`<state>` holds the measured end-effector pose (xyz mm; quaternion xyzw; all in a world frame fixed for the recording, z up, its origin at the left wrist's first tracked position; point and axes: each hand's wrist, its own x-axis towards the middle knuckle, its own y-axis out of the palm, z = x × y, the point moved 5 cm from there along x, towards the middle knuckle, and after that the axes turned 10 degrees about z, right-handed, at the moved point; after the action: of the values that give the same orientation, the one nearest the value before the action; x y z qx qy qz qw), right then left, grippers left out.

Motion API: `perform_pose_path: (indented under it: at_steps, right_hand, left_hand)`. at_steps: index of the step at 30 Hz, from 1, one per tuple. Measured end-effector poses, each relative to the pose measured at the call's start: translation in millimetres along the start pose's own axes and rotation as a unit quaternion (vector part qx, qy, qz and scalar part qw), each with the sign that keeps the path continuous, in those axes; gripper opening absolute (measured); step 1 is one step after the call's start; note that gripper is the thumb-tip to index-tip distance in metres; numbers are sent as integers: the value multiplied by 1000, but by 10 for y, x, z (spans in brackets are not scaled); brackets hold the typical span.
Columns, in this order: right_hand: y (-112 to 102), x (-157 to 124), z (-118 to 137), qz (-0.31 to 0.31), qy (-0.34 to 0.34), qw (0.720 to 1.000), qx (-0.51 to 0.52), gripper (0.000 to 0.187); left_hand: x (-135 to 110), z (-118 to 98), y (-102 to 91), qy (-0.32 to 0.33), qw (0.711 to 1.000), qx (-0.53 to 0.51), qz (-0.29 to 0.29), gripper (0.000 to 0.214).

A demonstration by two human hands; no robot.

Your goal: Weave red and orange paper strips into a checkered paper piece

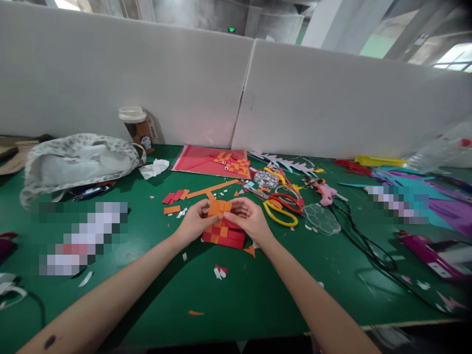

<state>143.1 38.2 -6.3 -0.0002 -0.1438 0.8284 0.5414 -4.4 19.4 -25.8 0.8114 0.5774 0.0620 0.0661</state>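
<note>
Between my two hands is a woven paper piece (225, 235), with red and orange strips crossing in a checkered pattern. My left hand (195, 221) is closed on its upper left side, thumb on top. My right hand (248, 217) pinches the upper right side, its thumb lying over the orange part; the fingers behind the paper are partly hidden. Just beyond the hands lies a long orange paper strip (217, 188). To the right of my right hand are scissors with yellow and red handles (282, 216). Small red paper pieces (173, 197) lie left of the strip.
A red sheet (191, 160) with a woven paper fish lies at the back. A paper cup (138, 132) and a spotted cloth bag (81, 172) stand at the back left. Black cable (363, 241), a clear plastic piece (321, 219) and a magenta tool (431, 253) are on the right.
</note>
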Motion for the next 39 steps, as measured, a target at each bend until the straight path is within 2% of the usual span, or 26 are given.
perform_pose_path:
  at_steps: [6,10,17,24,33,39]
  right_hand:
    - [-23,-6,-29,5,13,998,-54,26]
    - [-20,-19,-16,3,-9,997,-71,17]
    - [-14,-42,92,-7,-49,984,-173,11]
    - [-22,-38,123,-3,-40,969,-242,7]
    - [18,-51,183,-4,-111,955,-274,8]
    - [29,-64,202,-22,-110,958,-264,18]
  left_hand:
    - [2,-33,-80,14,999,-6,-46,32]
    - [-1,-17,-92,4,998,2,-58,31]
    - [6,11,-105,7,998,-7,-60,29]
    - [4,-7,-115,31,996,-27,-86,29]
    - [-2,-18,-105,28,996,-20,-83,29]
    - [-16,-26,-44,12,999,-11,-40,29]
